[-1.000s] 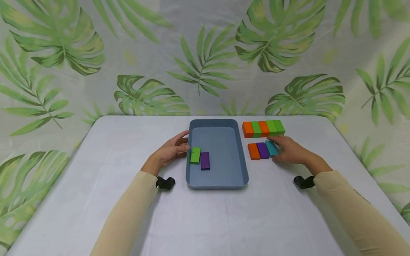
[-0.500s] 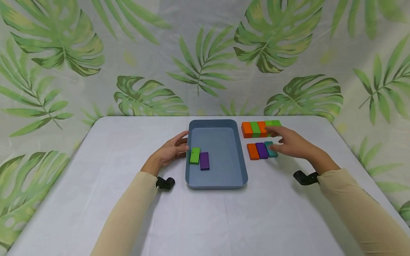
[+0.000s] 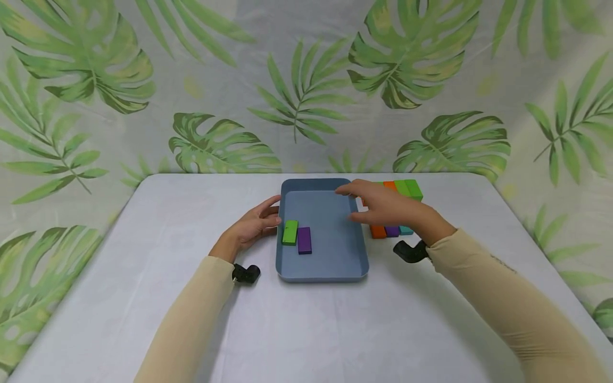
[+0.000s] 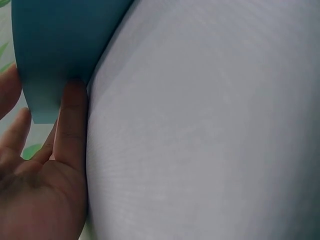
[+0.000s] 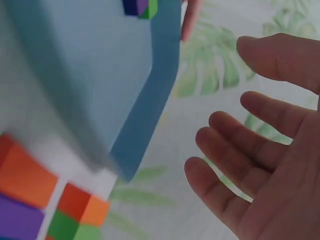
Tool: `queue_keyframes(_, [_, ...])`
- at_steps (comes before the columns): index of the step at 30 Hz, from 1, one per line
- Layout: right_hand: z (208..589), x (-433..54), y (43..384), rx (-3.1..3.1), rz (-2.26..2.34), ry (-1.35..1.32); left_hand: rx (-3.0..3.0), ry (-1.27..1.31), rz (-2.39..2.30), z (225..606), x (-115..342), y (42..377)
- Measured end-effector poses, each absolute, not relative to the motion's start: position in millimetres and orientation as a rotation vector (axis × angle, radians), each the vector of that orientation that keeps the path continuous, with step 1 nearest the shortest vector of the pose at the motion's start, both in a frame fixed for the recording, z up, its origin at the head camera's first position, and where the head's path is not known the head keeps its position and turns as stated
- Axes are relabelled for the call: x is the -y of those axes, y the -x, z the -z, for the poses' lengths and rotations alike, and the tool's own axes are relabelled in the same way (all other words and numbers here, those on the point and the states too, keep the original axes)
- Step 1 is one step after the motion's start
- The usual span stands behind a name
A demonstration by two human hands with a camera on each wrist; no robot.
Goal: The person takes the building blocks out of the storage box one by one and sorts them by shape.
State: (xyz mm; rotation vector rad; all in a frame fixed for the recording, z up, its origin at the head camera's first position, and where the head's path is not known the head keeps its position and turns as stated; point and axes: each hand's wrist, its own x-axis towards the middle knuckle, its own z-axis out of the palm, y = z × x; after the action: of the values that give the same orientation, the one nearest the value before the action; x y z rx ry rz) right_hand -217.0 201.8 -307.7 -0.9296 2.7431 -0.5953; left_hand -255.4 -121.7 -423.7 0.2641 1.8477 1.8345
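A blue-grey tray (image 3: 335,260) lies on the table, holding a green block (image 3: 289,233) and a purple block (image 3: 304,240) side by side near its left wall. My left hand (image 3: 251,226) is at the tray's left side; in the left wrist view its fairly straight fingers (image 4: 72,125) touch the outer wall. Over the tray's right rim is my right hand (image 3: 385,205), palm down with fingers spread. The right wrist view shows nothing between those fingers (image 5: 235,145). Part of the blocks to the tray's right is hidden behind this hand.
Right of the tray, a back row of orange and green blocks (image 3: 414,190) lies close together. In front of it sit an orange block (image 3: 378,232), a purple block (image 3: 392,232) and a teal block (image 3: 406,231). A leaf-print cloth (image 3: 306,80) hangs behind the white table (image 3: 287,330).
My right hand has lifted from beside the teal block and moved left, over the tray's right rim. The left hand and the blocks in the tray have stayed put.
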Motion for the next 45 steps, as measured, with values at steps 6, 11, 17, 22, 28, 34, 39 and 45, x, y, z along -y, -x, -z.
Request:
queue_keyframes(6, [307.6,-160.8,228.8,-2.709,0.439,0.963,-1.845,-0.269,-1.829,424.7,121.2,255.6])
queue_keyframes(11, [321.0,-127.8,238.7,-2.663,0.335,0.952,-1.851,-0.283,-1.82,422.0,122.9,255.8])
queue_keyframes(17, [341.2,-97.3,249.3,-2.635,0.193,0.941,-1.843,-0.293,-1.819,419.2,124.0,256.8])
queue_keyframes(22, [347.2,-83.0,251.4,-2.594,0.202,0.907,-1.836,-0.297,-1.816,418.4,122.8,257.9])
queue_keyframes(28, [358.8,-71.0,251.4,-2.576,0.143,0.911,-1.828,-0.3,-1.821,417.1,121.9,257.5])
queue_keyframes(34, [367.5,-63.2,246.7,-2.629,0.093,0.882,-1.812,-0.288,-1.828,418.1,122.1,255.6])
queue_keyframes(39, [371.3,-62.2,243.6,-2.675,0.11,0.847,-1.827,-0.306,-1.827,419.5,123.5,257.2])
queue_keyframes(45, [374.6,-64.2,244.2,-2.681,0.155,0.867,-1.811,-0.285,-1.832,420.6,123.9,256.0])
